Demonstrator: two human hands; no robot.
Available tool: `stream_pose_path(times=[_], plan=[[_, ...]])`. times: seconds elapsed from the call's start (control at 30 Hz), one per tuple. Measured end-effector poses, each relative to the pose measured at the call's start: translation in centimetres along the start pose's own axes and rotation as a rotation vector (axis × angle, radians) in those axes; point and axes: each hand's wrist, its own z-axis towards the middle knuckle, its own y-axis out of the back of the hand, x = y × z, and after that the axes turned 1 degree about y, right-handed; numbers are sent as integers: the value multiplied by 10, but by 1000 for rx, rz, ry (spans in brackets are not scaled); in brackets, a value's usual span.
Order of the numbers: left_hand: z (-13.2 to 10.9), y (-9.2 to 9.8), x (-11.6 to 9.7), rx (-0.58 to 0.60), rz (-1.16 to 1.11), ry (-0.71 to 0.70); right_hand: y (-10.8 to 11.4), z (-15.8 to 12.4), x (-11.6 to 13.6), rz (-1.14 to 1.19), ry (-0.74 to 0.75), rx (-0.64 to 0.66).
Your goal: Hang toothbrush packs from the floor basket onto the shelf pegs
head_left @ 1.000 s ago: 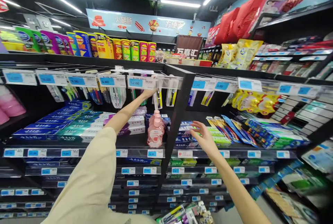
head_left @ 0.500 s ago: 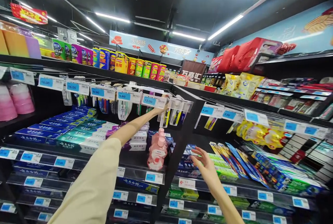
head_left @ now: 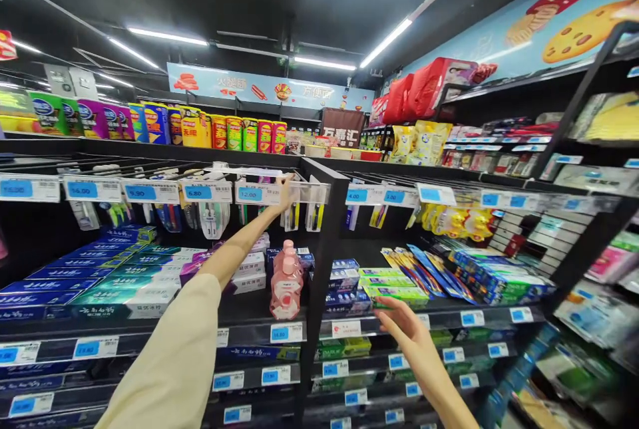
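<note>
My left hand (head_left: 285, 193) reaches up at the end of a cream sleeve (head_left: 167, 342), among the hanging packs by the clear price strip (head_left: 309, 193). Its fingers are mostly hidden behind the "12.00" price tag (head_left: 252, 195), so their grip does not show. Packaged toothbrushes (head_left: 314, 217) hang just right of it. Pink bottles (head_left: 286, 286) stand on the shelf below. My right hand (head_left: 407, 332) is open, fingers apart and pointing left, holding nothing. It is in front of the green and white toothpaste boxes (head_left: 394, 286).
A black upright divider (head_left: 322, 249) separates the two shelf bays. Blue and teal toothpaste boxes (head_left: 124, 283) lie at left. Long toothbrush packs (head_left: 439, 273) and yellow packs (head_left: 452, 223) are at right. Crisp canisters (head_left: 219, 131) line the top shelf.
The view has turned to the right, bringing more right-hand shelving into sight. My left hand stays up by the price strip. My right hand sits slightly lower in view and remains open.
</note>
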Motion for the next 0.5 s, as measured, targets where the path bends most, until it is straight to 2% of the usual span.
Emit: stream_pose_path(times=[0.13,0.23,0.33,0.43,0.5], plan=[[0,15,-13,62,21,6,24,-47,-5,6,-49,-60],[-17,42,-28,188,125,-64,43,-91,-36,106,-127,-186],[-57,87,-61,363,307,-210,57,-152,-107,267,-324,-427],[-118,141,-113,417,389,-217,61,-235,-199,278,-624,-676],[-166,175,-149,400,391,-152,55,-293,-247,248,-862,-664]])
